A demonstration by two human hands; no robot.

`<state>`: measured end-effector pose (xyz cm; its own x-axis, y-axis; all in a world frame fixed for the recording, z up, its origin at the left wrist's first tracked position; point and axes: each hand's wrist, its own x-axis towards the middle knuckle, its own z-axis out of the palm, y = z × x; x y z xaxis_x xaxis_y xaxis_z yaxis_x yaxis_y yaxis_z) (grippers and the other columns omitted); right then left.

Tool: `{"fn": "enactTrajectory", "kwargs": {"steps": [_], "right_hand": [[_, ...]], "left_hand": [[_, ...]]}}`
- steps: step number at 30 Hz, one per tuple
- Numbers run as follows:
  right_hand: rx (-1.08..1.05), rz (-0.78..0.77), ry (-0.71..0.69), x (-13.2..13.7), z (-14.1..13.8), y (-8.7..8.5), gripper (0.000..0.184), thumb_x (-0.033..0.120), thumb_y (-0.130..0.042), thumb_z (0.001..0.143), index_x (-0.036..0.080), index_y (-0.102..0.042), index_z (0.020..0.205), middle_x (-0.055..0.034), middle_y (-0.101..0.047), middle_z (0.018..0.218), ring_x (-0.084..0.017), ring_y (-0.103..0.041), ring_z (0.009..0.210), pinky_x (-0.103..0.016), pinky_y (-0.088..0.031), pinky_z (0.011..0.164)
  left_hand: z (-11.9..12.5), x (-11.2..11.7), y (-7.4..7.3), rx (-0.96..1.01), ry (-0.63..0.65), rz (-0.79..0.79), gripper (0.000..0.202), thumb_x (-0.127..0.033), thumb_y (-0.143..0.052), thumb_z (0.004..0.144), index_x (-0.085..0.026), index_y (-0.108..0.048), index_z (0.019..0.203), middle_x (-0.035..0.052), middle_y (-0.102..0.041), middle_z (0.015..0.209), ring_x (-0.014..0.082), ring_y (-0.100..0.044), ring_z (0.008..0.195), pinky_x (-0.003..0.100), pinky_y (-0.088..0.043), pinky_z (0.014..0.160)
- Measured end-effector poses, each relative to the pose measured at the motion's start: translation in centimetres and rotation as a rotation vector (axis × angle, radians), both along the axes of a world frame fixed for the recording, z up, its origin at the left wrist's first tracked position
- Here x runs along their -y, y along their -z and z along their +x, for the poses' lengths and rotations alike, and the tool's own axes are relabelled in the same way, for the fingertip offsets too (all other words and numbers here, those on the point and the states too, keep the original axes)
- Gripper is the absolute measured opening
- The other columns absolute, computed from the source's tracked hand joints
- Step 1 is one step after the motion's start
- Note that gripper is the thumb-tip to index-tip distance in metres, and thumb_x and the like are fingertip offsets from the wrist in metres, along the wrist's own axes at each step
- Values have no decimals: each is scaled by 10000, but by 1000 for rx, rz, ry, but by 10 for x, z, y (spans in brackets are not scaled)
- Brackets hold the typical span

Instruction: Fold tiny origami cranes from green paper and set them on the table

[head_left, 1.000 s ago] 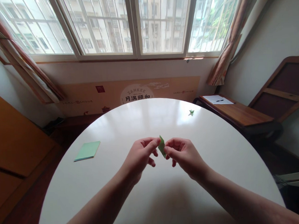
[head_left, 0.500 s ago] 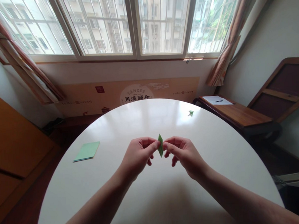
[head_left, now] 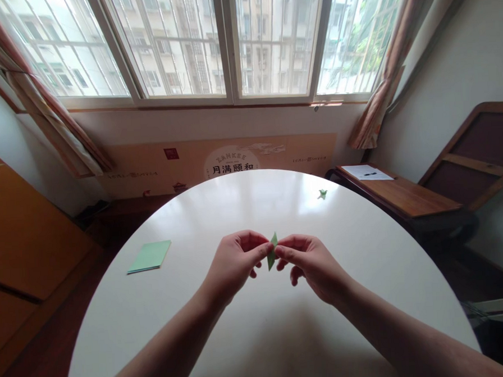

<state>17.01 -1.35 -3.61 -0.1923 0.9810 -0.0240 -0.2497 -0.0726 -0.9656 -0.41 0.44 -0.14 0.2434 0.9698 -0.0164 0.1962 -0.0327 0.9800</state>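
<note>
We are pinching a folded green paper (head_left: 272, 250) between both hands, just above the white tabletop (head_left: 202, 213). Our left hand (head_left: 234, 262) is closing thumb and forefinger on the paper's left edge, and our right hand (head_left: 310, 261) is gripping its right edge the same way. The other fingers are curling under, and the piece is standing nearly upright in the gap between the fingertips.

We are judging the hold to be thin. With so little paper showing, uneven pressure from either hand could skew a crease or crush the pointed tip. Pulling the hands apart too hard could tear it along a fold. If one hand is loosening first, the piece may swing or drop onto the tabletop below.

A stack of green sheets (head_left: 149, 256) is lying well off to the left of the left hand. A small green paper figure (head_left: 322, 194) is sitting beyond the right hand, apart from both.
</note>
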Motion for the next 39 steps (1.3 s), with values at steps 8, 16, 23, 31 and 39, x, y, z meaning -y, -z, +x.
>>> {"fn": "enactTrajectory", "kwargs": {"steps": [8, 16, 23, 31, 39], "right_hand": [[20, 2, 7, 1, -1, -1, 273, 409, -812, 756, 171, -789, 887, -82, -744, 772, -183, -669, 690, -171, -423, 401], [29, 19, 50, 2, -1, -2, 284, 414, -798, 760, 158, -779, 882, -95, -755, 784, -190, -682, 680, -177, -440, 403], [118, 101, 60, 0, -3, -1, 319, 437, -776, 775, 166, -777, 943, -95, -764, 819, -199, -694, 690, -183, -446, 388], [95, 92, 106, 2, -3, -2, 295, 432, -773, 775, 161, -780, 891, -93, -755, 797, -197, -683, 685, -189, -443, 392], [94, 69, 130, 3, 0, -5, 318, 444, -767, 778, 157, -776, 915, -102, -754, 814, -192, -661, 686, -194, -442, 403]], "left_hand": [[-1, -1, 3, 11, 11, 49, 136, -282, -744, 781, -149, -732, 810, 10, -695, 660, 117, -589, 569, 170, -440, 417], [0, -1, 4, 65, 22, 65, 185, -312, -768, 768, -141, -750, 836, 50, -747, 741, 145, -636, 618, 177, -451, 424], [1, 1, 5, 0, -29, 174, 201, -323, -755, 769, -139, -737, 850, 58, -735, 729, 173, -643, 645, 205, -479, 438], [2, 3, 1, 21, -5, 106, 231, -346, -739, 773, -128, -762, 845, 71, -719, 737, 164, -601, 643, 211, -470, 451], [2, 0, 0, 115, 82, -59, 272, -392, -735, 775, -134, -775, 852, 49, -639, 722, 148, -523, 670, 191, -442, 451]]}}
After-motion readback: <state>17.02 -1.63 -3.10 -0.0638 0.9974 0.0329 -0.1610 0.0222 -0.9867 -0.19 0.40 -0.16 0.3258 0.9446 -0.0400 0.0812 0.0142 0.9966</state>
